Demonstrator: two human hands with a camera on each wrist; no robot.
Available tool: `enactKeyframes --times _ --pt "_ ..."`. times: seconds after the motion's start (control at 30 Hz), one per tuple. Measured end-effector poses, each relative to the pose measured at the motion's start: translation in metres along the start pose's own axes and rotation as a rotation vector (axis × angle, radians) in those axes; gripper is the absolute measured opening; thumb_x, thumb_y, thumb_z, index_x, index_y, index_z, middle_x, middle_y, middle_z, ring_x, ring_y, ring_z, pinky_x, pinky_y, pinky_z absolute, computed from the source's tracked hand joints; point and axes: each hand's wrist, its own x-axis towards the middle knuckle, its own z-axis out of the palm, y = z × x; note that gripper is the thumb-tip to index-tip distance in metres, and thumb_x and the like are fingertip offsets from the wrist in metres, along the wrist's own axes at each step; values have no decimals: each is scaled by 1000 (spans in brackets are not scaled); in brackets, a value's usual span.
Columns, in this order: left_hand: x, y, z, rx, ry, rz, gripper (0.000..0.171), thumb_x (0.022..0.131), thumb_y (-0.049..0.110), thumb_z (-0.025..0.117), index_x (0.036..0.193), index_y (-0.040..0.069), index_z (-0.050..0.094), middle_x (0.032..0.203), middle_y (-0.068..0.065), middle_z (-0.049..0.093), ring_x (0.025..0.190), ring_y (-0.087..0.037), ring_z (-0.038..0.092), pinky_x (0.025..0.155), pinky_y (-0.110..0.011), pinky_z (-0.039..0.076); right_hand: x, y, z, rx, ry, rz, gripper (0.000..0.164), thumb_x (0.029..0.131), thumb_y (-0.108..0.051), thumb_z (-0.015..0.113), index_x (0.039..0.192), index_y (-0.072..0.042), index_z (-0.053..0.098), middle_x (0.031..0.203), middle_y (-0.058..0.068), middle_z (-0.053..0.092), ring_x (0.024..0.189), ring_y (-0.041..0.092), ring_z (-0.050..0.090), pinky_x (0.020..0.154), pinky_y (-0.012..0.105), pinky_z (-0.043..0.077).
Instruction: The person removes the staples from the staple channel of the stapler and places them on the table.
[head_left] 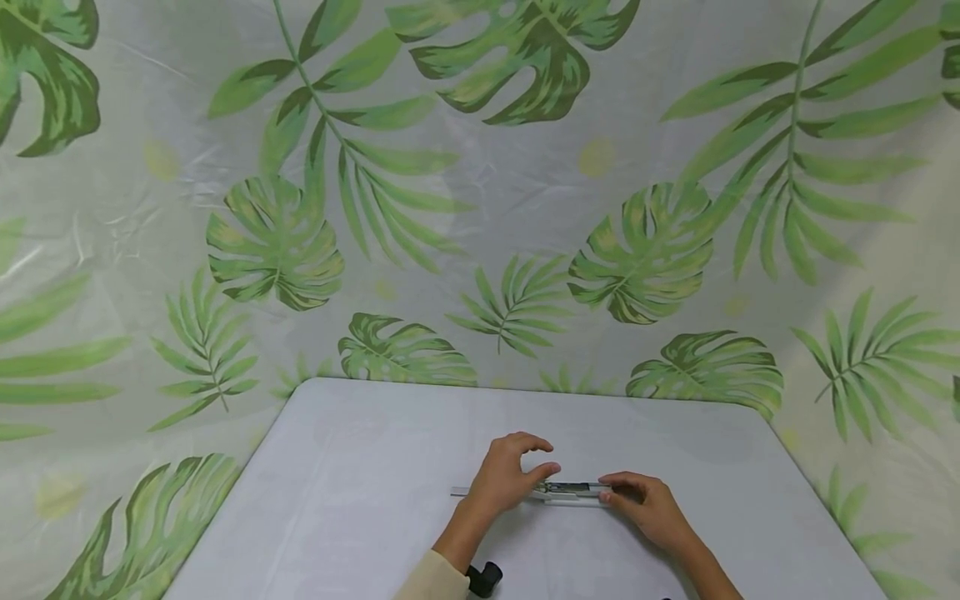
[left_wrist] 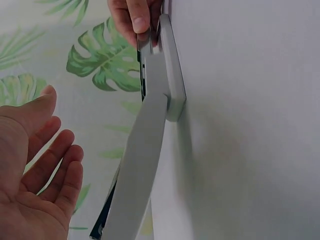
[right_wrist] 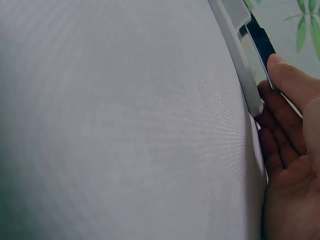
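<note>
A white stapler (head_left: pixel 576 502) lies on the table with its long top cover (left_wrist: pixel 134 165) swung back to the left, so the dark metal part inside shows. My right hand (head_left: pixel 651 510) pinches the inner metal part at the stapler's right end between thumb and fingers. Seen in the right wrist view, the thumb lies on that dark strip (right_wrist: pixel 262 40), above the pale base (right_wrist: pixel 246 80). My left hand (head_left: pixel 504 477) hovers beside the opened cover, fingers loosely bent and apart; nothing is in its grasp. From the head, that hand partly hides the cover.
A white table (head_left: pixel 360 467) spreads under both hands. Close to the left sleeve (head_left: pixel 435 577) is a small black object (head_left: pixel 486 577), its kind unclear. Behind the table hangs a leaf-patterned sheet (head_left: pixel 525 200).
</note>
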Motion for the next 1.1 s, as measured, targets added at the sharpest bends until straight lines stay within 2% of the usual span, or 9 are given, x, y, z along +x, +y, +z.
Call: enactKeyframes --times 0.13,0.47,0.73,0.83,1.0,1.1 --pt "3 3 5 -3 -1 0 29 94 39 76 117 21 77 119 6 75 118 -13 68 102 -33 55 0 -3 -1 16 7 -36 21 92 -30 79 111 -20 79 111 -2 78 103 5 68 90 26 54" --pt "2 4 16 -11 -35 -36 29 93 35 78 116 18 77 119 6 75 120 -15 67 104 -34 54 1 3 3 11 -2 21 22 91 -35 79 111 -24 79 110 -7 77 103 1 67 91 24 53" --pt "4 0 30 36 -67 -52 26 92 35 79 112 18 79 117 6 76 117 -15 68 102 -33 54 0 2 0 11 -9 3 21 93 -34 78 111 -24 79 111 -6 77 104 2 67 91 25 54" --pt "5 -1 36 54 -80 -38 24 91 34 80 109 18 80 116 6 76 116 -14 68 101 -32 55 1 5 -1 1 -7 -8 21 92 -35 78 111 -26 78 110 -8 77 103 1 67 90 24 54" --pt "6 -1 47 99 -85 22 22 90 35 81 105 19 80 109 8 77 109 -11 69 97 -26 55 2 7 -1 7 -10 -27 20 93 -34 77 111 -25 78 110 -8 77 103 2 67 90 25 54" --pt "5 0 53 122 -97 26 21 90 37 81 103 21 81 106 9 77 106 -8 69 95 -23 54 1 6 0 9 -14 -15 22 93 -34 77 112 -24 78 110 -8 77 103 1 67 90 25 54"
